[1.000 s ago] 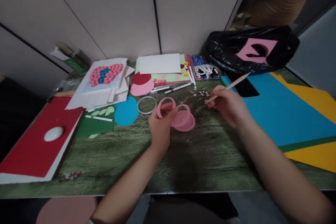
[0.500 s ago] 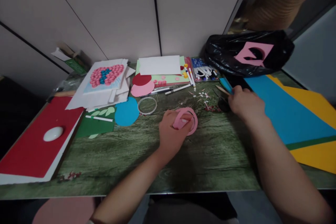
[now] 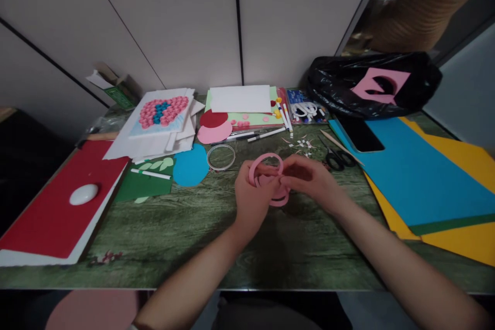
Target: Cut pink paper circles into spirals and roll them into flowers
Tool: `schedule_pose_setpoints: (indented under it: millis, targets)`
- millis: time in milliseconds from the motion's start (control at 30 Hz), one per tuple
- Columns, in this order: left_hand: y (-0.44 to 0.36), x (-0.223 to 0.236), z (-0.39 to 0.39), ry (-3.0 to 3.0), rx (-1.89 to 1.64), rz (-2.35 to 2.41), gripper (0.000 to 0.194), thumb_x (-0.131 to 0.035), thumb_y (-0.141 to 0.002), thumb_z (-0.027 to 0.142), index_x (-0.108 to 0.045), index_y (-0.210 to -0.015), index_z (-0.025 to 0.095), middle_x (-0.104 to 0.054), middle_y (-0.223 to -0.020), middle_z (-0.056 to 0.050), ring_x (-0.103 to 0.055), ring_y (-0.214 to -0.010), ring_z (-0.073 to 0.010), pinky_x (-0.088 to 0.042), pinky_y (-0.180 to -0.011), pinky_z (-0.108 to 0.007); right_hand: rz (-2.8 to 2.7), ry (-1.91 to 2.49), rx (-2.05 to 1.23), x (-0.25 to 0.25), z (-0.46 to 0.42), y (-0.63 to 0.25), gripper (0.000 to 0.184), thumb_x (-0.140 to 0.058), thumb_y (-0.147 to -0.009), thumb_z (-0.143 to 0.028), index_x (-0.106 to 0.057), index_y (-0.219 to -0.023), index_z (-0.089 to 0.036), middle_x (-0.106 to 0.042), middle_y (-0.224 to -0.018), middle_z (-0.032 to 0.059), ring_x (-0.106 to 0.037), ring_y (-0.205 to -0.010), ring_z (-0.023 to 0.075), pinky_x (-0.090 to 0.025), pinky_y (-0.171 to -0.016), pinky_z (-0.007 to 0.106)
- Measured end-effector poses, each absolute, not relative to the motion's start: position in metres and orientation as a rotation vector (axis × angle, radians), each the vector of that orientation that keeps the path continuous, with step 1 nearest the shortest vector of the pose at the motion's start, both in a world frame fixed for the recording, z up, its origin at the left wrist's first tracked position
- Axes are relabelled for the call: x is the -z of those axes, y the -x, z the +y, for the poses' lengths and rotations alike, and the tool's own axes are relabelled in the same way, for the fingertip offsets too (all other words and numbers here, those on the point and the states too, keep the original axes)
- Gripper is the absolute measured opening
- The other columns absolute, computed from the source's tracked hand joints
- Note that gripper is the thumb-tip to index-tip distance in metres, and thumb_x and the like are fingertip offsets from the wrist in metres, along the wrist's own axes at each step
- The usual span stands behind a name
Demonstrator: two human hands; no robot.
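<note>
A pink paper spiral strip [image 3: 266,159], curled into loops, is held above the table's middle. My left hand [image 3: 252,198] is closed around its left side, fingers partly hidden behind the paper. At its right side, the thumb and fingers of my right hand [image 3: 315,181] pinch the strip. Black-handled scissors [image 3: 339,160] lie just beyond my right hand, beside a pointed wooden stick [image 3: 340,147]. To the left of my hands is a thin round ring [image 3: 220,158], with a blue paper circle [image 3: 190,165] next to it.
A black plastic bag [image 3: 328,85] with a pink paper offcut [image 3: 381,85] stands back right. Near it a phone [image 3: 361,135] rests on blue sheets [image 3: 421,180]. At left are red sheets [image 3: 58,211] bearing a white oval object [image 3: 84,194], and a picture of pink rolled-paper pieces [image 3: 164,112].
My right hand has come left from the scissors and stick to the pink paper spiral strip and taken hold of it. My left hand still holds the strip, its loops now raised.
</note>
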State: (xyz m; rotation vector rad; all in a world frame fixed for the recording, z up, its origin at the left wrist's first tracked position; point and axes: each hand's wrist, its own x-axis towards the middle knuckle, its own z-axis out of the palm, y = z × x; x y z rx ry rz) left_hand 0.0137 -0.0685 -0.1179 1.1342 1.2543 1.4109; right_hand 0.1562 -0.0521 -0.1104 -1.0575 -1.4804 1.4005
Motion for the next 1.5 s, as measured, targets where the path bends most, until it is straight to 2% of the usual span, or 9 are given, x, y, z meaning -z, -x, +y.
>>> schedule_pose_setpoints:
  millis: [333,733,867,1000,1200,1367,1500]
  targets:
    - [-0.016,0.114,-0.071,-1.186,-1.362,1.308,0.018,-0.070,-0.061,0.013,-0.057,-0.071,0.017,-0.064,-0.071,0.002,-0.058,-0.065,-0.0116,-0.043,-0.060,-0.023,-1.346,1.039,-1.420,0.115,-0.053,-0.156,0.011,-0.071,-0.069,-0.023,-0.063,-0.076,-0.022,-0.061,-0.073,-0.0028,-0.057,-0.068,0.0114,-0.044,-0.064,0.026]
    - [-0.014,0.117,-0.073,-1.219,-1.362,1.238,0.012,-0.068,-0.068,0.020,-0.060,-0.077,0.018,-0.065,-0.077,0.000,-0.059,-0.073,-0.0132,-0.046,-0.067,-0.025,-1.383,1.102,-1.259,0.113,-0.055,-0.153,0.006,-0.066,-0.074,-0.026,-0.061,-0.077,-0.022,-0.058,-0.071,-0.0030,-0.054,-0.066,0.0118,-0.041,-0.061,0.025]
    - [-0.013,0.123,-0.071,-1.100,-1.368,1.136,0.015,-0.066,-0.068,0.015,-0.060,-0.081,0.018,-0.066,-0.081,-0.001,-0.061,-0.077,-0.0143,-0.047,-0.073,-0.027,-1.446,1.152,-1.129,0.111,-0.056,-0.152,0.006,-0.063,-0.077,-0.028,-0.060,-0.078,-0.022,-0.056,-0.071,-0.0022,-0.052,-0.065,0.0127,-0.041,-0.060,0.026]
    - [-0.014,0.127,-0.069,-0.949,-1.332,0.980,0.019,-0.066,-0.068,0.014,-0.059,-0.084,0.019,-0.067,-0.086,-0.002,-0.063,-0.083,-0.0147,-0.047,-0.077,-0.028,-1.592,1.150,-0.908,0.111,-0.055,-0.154,0.003,-0.059,-0.081,-0.025,-0.058,-0.081,-0.022,-0.054,-0.081,0.0006,-0.052,-0.075,0.0145,-0.042,-0.067,0.029]
    - [-0.008,0.125,-0.061,-0.852,-1.139,0.803,0.024,-0.066,-0.066,0.014,-0.058,-0.088,0.019,-0.068,-0.084,-0.002,-0.064,-0.082,-0.0158,-0.047,-0.073,-0.027,-1.786,1.109,-0.716,0.110,-0.052,-0.161,0.005,-0.055,-0.083,-0.019,-0.057,-0.085,-0.024,-0.055,-0.091,0.0032,-0.053,-0.092,0.0177,-0.042,-0.081,0.034]
    - [0.011,0.115,-0.046,-1.166,-1.075,0.821,0.041,-0.069,-0.065,0.019,-0.058,-0.104,0.023,-0.065,-0.102,-0.005,-0.060,-0.098,-0.0190,-0.045,-0.084,-0.031,-2.037,1.122,-0.662,0.104,-0.048,-0.172,0.005,-0.053,-0.084,-0.022,-0.057,-0.086,-0.024,-0.054,-0.100,0.0049,-0.054,-0.097,0.0189,-0.044,-0.082,0.036]
    - [0.020,0.103,-0.043,-1.492,-1.011,1.006,0.035,-0.070,-0.066,0.023,-0.061,-0.099,0.023,-0.066,-0.100,-0.007,-0.061,-0.093,-0.0199,-0.046,-0.080,-0.032,-2.305,1.125,-0.546,0.105,-0.047,-0.177,0.007,-0.050,-0.086,-0.020,-0.057,-0.087,-0.022,-0.053,-0.104,0.0069,-0.052,-0.100,0.0193,-0.044,-0.085,0.036]
